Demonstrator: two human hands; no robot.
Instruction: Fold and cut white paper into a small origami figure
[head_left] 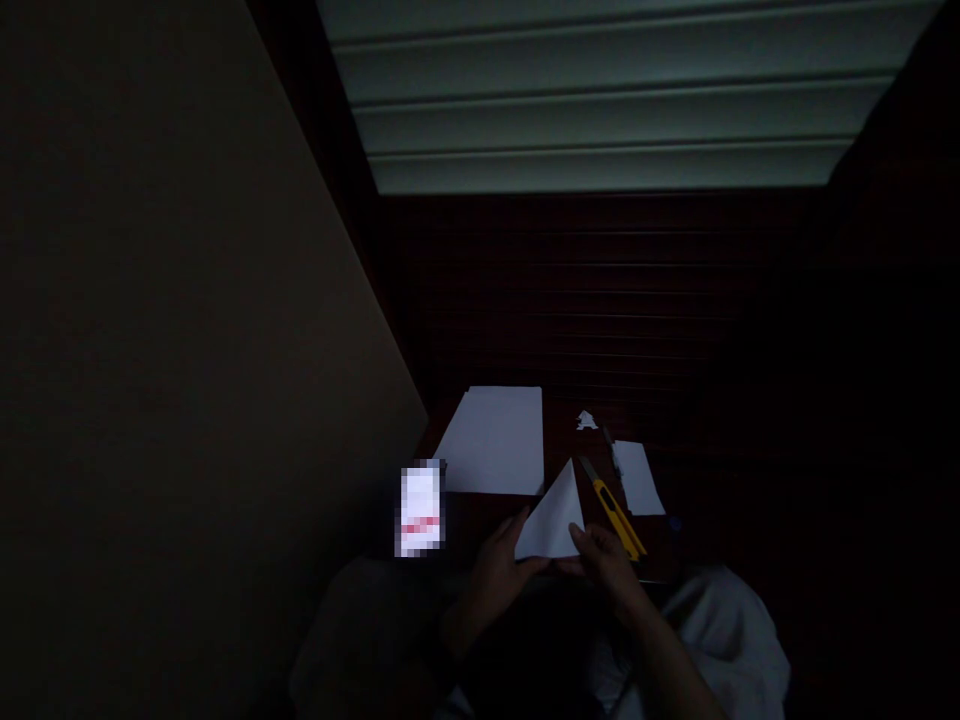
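Note:
A folded sheet of white paper (551, 520), roughly triangular with its tip pointing away from me, is held between both hands near the table's front edge. My left hand (501, 565) grips its left side and lower corner. On the right, my right hand (600, 560) pinches the lower right corner, thumb on top and fingers underneath. Just beyond that hand lies a yellow utility knife (616, 515), slanting away to the left. Dim light hides the finer creases in the paper.
A stack of white paper (495, 440) lies at the back left of the dark table. A smaller white sheet (639, 478), a pen (613, 450) and a small white paper cutout (586, 421) lie on the right. A lit, blurred-out screen (420, 508) is at the left.

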